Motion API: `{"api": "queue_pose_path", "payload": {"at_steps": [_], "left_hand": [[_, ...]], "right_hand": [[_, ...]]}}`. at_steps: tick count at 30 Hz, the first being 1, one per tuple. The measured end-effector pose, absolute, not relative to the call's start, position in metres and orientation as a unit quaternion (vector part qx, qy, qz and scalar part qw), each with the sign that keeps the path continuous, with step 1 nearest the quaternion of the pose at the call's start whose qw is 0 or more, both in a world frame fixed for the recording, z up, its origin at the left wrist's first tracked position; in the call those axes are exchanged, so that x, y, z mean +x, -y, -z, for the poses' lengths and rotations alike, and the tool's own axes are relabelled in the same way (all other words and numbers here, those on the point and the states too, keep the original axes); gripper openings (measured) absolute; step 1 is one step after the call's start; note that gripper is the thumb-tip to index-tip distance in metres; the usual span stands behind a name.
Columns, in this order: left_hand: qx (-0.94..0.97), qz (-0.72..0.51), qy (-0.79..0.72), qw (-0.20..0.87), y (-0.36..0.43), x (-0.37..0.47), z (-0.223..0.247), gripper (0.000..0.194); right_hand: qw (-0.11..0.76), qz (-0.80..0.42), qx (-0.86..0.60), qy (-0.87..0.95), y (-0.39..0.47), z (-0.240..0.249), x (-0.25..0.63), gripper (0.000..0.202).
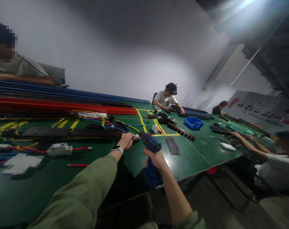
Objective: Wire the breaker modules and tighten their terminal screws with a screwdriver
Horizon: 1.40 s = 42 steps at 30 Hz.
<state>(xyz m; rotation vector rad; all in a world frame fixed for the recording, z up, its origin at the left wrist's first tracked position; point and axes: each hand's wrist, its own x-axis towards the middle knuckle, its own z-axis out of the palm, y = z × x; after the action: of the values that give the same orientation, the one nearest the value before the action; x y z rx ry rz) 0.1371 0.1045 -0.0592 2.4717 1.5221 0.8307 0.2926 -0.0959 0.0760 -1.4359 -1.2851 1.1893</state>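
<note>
My right hand (156, 159) is wrapped around the grip of a blue cordless drill (150, 142), its nose pointing left and away from me over the table. Just left of the drill's tip, my left hand (126, 142) is closed on a small white part (136, 136), mostly hidden by the fingers. Beside that hand ends a long black socket strip (94, 133), with yellow, blue and black wires (115, 124) bunched behind it. Whether the drill tip touches the white part, I cannot tell.
White circuit breakers (59, 149) with red leads lie at the left. Red channels (63, 105) and blue rails run along the back. Right of the drill are a dark flat plate (173, 145), a copper-coloured strip (182, 131) and a blue bin (194, 123). Several people sit around the green table (196, 156).
</note>
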Motion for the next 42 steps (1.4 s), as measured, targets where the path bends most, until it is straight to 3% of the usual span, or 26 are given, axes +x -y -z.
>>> {"api": "queue_pose_path", "payload": {"at_steps": [5,42], "left_hand": [[0.838,-0.259,-0.478,0.055,-0.103,0.131,0.059,0.019],[0.841,-0.262,-0.469,0.065,-0.092,0.130,0.051,0.025]], "right_hand": [[0.405,-0.485,-0.593,0.499,0.097,-0.078,0.288,0.013],[0.409,-0.457,-0.596,0.518,0.103,-0.072,0.284,0.009]]}}
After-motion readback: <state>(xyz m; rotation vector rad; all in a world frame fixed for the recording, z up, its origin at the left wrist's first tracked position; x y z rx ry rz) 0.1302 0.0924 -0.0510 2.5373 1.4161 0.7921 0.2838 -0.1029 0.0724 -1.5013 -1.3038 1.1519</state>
